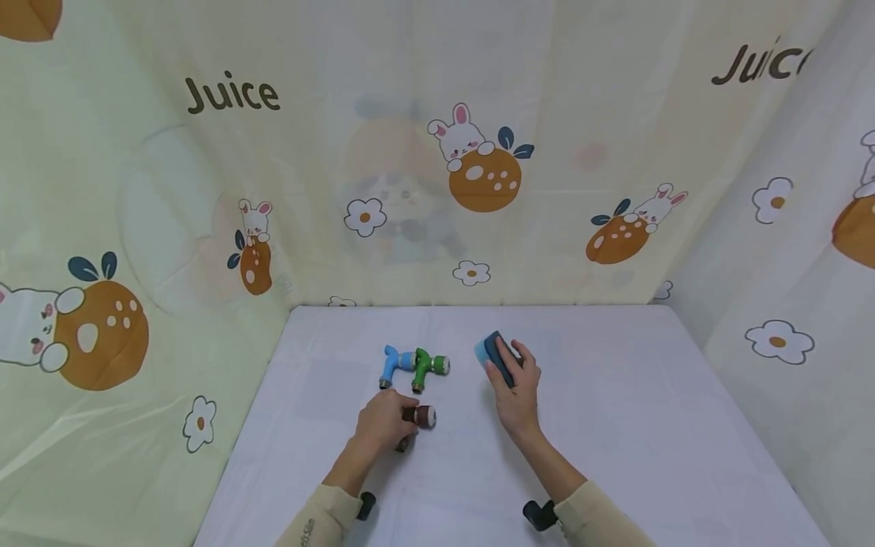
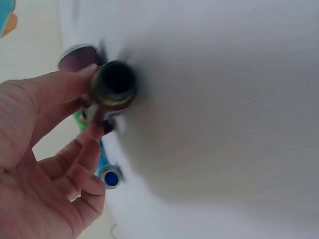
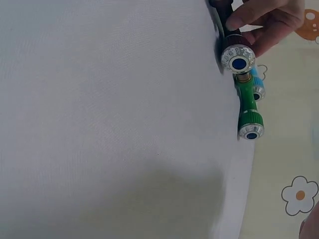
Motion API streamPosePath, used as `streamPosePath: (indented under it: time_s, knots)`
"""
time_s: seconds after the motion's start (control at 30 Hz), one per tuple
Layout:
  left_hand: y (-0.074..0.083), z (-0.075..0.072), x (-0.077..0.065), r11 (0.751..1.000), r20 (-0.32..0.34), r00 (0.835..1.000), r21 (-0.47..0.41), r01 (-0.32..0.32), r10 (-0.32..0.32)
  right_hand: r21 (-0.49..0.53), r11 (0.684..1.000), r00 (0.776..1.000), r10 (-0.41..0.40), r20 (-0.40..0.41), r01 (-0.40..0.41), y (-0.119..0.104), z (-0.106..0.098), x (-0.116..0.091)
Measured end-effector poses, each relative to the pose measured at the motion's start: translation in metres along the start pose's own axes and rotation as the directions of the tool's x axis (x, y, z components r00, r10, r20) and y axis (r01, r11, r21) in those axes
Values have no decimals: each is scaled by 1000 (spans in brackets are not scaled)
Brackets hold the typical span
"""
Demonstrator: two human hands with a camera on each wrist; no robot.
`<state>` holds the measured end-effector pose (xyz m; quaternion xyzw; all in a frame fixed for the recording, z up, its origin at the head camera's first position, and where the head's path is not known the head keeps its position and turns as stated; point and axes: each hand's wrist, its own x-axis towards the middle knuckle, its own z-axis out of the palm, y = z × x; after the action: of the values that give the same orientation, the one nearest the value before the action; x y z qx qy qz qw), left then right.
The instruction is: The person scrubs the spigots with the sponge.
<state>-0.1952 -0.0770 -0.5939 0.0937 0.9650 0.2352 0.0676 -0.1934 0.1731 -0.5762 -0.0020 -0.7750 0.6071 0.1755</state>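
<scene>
My left hand (image 1: 383, 419) pinches a brown pistol-shaped piece (image 1: 425, 416) like a hose nozzle, between thumb and fingers. Its hollow, metal-rimmed end (image 2: 117, 82) faces the left wrist camera, while its silver head with a blue centre shows in the right wrist view. Just beyond lie a blue piece (image 1: 390, 368) and a green piece (image 1: 425, 368) of the same shape, side by side. On the right, my right hand (image 1: 518, 403) grips a two-tone block (image 1: 499, 357), light blue on one side and dark blue on the other. Its underside is hidden.
A white-covered table (image 1: 615, 425) carries the pieces. Behind it and along both sides hangs a printed curtain (image 1: 560, 251) with rabbits, oranges and flowers. Black wrist mounts (image 1: 540, 516) stick out by the cuffs.
</scene>
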Motion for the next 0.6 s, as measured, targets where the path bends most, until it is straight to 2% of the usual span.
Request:
streamPosePath:
  time_s: [0.1, 0.17, 0.33, 0.4, 0.53, 0.6]
  knots:
    - [4, -5, 6, 999, -7, 1000, -33, -5, 5, 3, 1000, 1000, -4, -2, 4, 1, 0, 0]
    - [9, -7, 10, 998, -39, 999, -58, -23, 20, -9, 1000, 1000, -3, -3, 3, 0, 0, -1]
    - [22, 2, 26, 994, -151, 984, -37, -103, 96, -38, 999, 1000, 2, 6, -2, -2, 1, -2]
    - [26, 7, 32, 992, -177, 977, -15, -124, 119, -44, 999, 1000, 5, 15, -4, -2, 1, -2]
    - [35, 16, 45, 994, -181, 977, 19, -110, 112, -86, 996, 999, 8, 38, -5, -2, 1, -2]
    - [39, 20, 51, 996, -167, 982, 41, -82, 88, -115, 993, 999, 11, 49, -6, -2, 1, -2]
